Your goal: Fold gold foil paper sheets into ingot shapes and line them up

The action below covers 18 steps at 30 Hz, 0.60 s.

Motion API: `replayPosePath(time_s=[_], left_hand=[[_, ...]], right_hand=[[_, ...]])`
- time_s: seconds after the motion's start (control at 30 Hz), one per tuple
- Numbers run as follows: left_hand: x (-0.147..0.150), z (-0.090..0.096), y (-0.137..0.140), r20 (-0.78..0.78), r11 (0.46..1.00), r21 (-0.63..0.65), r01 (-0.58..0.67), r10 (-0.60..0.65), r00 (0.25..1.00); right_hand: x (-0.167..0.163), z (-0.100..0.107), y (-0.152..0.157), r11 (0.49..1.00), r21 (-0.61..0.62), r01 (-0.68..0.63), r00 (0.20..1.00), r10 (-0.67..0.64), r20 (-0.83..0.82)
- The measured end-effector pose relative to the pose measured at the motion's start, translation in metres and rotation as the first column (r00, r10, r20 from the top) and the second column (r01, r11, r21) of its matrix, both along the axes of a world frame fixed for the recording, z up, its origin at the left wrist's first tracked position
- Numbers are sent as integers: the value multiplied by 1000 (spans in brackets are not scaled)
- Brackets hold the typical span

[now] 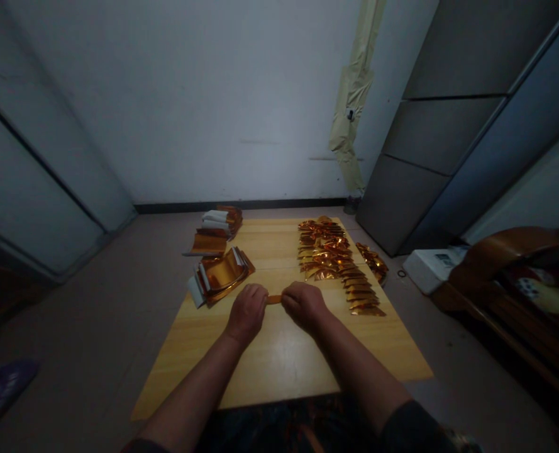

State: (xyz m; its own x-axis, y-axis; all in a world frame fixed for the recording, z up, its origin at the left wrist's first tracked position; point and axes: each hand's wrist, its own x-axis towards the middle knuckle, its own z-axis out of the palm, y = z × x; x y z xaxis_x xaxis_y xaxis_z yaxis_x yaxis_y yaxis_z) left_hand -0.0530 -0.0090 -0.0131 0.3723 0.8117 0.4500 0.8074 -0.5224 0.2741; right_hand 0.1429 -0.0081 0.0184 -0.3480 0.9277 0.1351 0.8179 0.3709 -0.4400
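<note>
Over the middle of a low wooden board (279, 358), my left hand (247, 310) and my right hand (302, 304) pinch the two ends of one small gold foil strip (274, 299). The strip spans the gap between both fists, just above the board. A stack of gold foil sheets with white backing (220, 275) lies just beyond my left hand. Rows of folded gold foil pieces (336, 261) spread out beyond my right hand.
More foil stacks (217, 229) sit at the board's far left. The board rests on a tiled floor (119, 314). Grey cabinets (430, 151) stand at the right, a white box (432, 267) and wooden furniture (510, 270) beside them. A white wall (213, 113) is ahead.
</note>
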Motion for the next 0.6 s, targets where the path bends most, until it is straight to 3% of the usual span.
replayPosePath(time_s=[0.07, 0.17, 0.27, 0.4, 0.53, 0.6], left_hand=[[3, 1, 2, 118, 997, -51, -51, 57, 991], [10, 0, 7, 232, 978, -175, -113, 153, 961], [15, -2, 11, 207, 951, -283, -125, 188, 960], [18, 0, 11, 10, 953, -264, -145, 154, 988], [18, 1, 8, -152, 978, -156, -137, 114, 982], [18, -1, 6, -190, 989, -92, -116, 97, 977]], right_hand=[[-1, -1, 2, 997, -37, 64, 995, -67, -79], [-2, -2, 6, 962, -214, 168, 970, -200, -138], [-4, -1, 10, 915, -325, 241, 957, -280, -78], [-5, -1, 9, 919, -225, 323, 946, -320, 50], [-7, -4, 6, 953, -80, 293, 954, -285, 94], [-10, -5, 5, 960, -74, 269, 959, -261, 107]])
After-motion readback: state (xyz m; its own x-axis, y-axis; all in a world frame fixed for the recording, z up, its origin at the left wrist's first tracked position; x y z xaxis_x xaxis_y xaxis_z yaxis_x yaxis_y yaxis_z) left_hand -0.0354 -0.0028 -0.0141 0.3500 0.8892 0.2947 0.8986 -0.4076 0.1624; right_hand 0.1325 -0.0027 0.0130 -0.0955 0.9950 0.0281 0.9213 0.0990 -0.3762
